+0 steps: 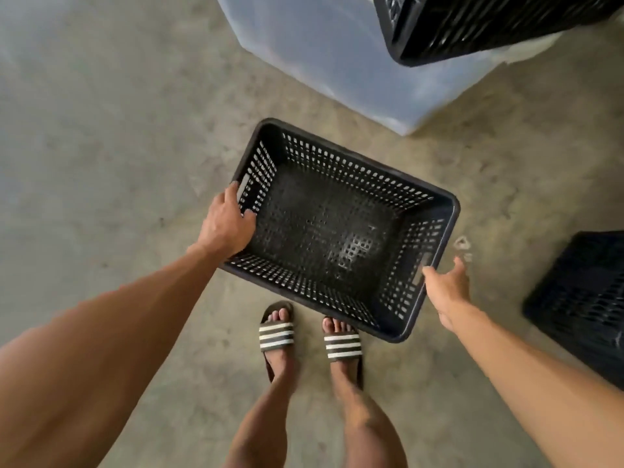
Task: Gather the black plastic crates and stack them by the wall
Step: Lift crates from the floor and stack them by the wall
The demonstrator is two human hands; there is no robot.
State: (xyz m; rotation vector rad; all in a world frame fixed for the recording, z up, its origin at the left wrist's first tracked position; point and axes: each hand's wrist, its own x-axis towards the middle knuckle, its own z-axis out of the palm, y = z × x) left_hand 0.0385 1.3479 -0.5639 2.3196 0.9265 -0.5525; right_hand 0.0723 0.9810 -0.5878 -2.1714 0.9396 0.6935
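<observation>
Black plastic crate (pixel 341 228) over the concrete floor (pixel 101 146), just ahead of the sandalled feet (pixel 275 336). Left hand (pixel 228 224) clamped on one end's handle slot; right hand (pixel 447 292) open at the opposite slot, probably for a balanced two-handed carry to the wall.

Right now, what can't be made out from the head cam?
- Upper crate: cut off by the top edge; its full height and what it rests on are unclear.
- Right crate: blurred and cut by the right edge; orientation unclear.
- Right hand at the middle crate: its fingers are hidden behind the palm and rim; grip unconfirmed.
- Left hand: fingertips hidden inside the handle slot.
- Wall: not identifiable.
</observation>
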